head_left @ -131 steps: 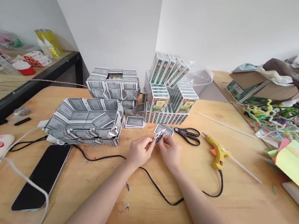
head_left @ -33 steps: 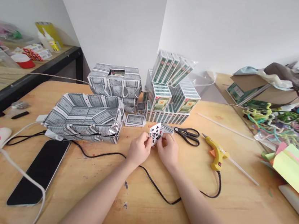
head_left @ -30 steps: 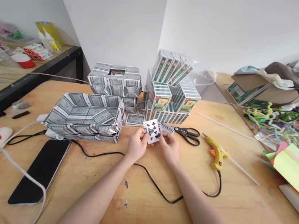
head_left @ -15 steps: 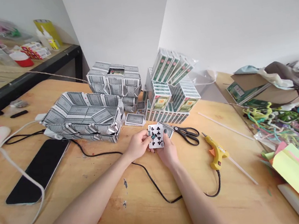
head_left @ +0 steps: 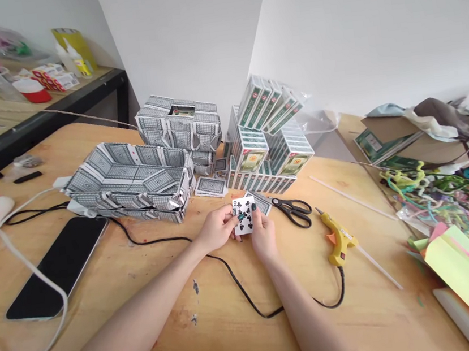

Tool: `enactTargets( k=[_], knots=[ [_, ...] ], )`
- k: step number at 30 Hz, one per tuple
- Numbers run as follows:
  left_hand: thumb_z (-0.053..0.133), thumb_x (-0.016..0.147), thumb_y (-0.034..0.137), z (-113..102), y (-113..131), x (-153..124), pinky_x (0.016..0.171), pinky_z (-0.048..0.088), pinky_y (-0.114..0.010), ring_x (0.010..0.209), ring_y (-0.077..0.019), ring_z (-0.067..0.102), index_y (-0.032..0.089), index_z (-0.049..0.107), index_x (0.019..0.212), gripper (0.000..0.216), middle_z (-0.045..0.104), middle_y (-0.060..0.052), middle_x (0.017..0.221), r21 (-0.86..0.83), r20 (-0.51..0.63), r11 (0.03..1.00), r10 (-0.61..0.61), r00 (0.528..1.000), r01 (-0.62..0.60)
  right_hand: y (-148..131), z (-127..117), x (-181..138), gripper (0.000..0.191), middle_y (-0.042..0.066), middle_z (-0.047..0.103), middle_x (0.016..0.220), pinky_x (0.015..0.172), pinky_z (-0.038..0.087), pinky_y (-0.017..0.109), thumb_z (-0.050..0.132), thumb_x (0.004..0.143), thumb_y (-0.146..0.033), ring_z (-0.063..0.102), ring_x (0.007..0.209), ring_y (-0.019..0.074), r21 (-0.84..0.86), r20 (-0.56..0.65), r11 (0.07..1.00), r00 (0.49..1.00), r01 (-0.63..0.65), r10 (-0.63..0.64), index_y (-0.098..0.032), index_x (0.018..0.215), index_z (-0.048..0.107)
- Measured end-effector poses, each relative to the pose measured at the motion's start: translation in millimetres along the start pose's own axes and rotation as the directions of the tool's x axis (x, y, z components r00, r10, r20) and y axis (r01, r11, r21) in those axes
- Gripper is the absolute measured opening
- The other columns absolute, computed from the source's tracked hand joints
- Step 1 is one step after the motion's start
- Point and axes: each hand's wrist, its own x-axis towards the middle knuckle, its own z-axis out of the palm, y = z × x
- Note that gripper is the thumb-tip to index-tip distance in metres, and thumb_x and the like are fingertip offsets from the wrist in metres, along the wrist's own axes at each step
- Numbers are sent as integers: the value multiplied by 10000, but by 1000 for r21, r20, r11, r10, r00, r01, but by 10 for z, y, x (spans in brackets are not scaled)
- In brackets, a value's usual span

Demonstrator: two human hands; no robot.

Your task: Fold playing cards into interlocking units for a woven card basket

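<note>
A nine of clubs playing card (head_left: 244, 226) faces me, pinched between both hands above the table. My left hand (head_left: 220, 226) is closed on its left side, with the thumb lying across the front. On the right edge, my right hand (head_left: 264, 234) grips it with the thumb on the face. Whether more cards sit behind it, I cannot tell. Just beyond my right hand a card lies back up (head_left: 260, 202) beside black-handled scissors (head_left: 294, 210). Farther back is a small stack of cards (head_left: 211, 186).
A tray built from folded cards (head_left: 132, 179) stands at left, a closed card-built box (head_left: 179, 125) behind it. Card packs (head_left: 253, 153) are piled at the back. A yellow glue gun (head_left: 337, 240) lies right, its black cord crossing under my arms. A phone (head_left: 58, 268) lies left.
My right thumb and fingers have shifted slightly on the card's right edge, covering more of it. The left hand keeps its hold.
</note>
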Motion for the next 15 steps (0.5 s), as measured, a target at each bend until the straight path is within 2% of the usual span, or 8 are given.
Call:
enactTargets(
  k=[3,6,9,13,15],
  knots=[
    [482,789,278,3,-21,6,397,397,-198,418,-124,572,172,449,723,129,575,25,540,12,-33,1000,18,999,-17,8,0,-5,408,-32,444,474,402,313,211,369,825,-519,402,422,101,-37,11,997,998,66,-66,-190,586,405],
    [456,800,287,-7,-39,15,391,365,-193,408,-114,547,181,412,663,178,534,42,507,55,-108,998,40,993,-35,27,4,3,344,-21,486,542,464,373,222,360,845,-477,442,480,115,6,126,996,988,92,-92,-189,675,443],
    [430,808,272,-24,-21,-3,419,338,-196,426,-104,510,186,387,625,207,498,46,494,208,-174,976,102,980,-64,44,-7,24,300,-12,507,590,527,400,236,386,845,-440,463,535,124,-8,203,994,973,109,-105,-185,704,459],
    [447,789,240,-46,53,-67,515,336,-236,522,-124,470,181,399,571,231,459,24,512,565,-239,816,305,922,-123,70,-31,53,315,-7,495,613,544,375,236,419,833,-420,434,569,123,-115,154,982,979,149,-131,-177,637,459],
    [470,775,239,-50,92,-87,612,368,-269,655,-158,498,177,439,573,214,496,-7,593,640,-248,748,418,874,-176,78,-35,56,323,-8,494,608,537,369,236,410,836,-422,428,568,125,-122,157,979,977,161,-141,-176,635,467]
  ],
)
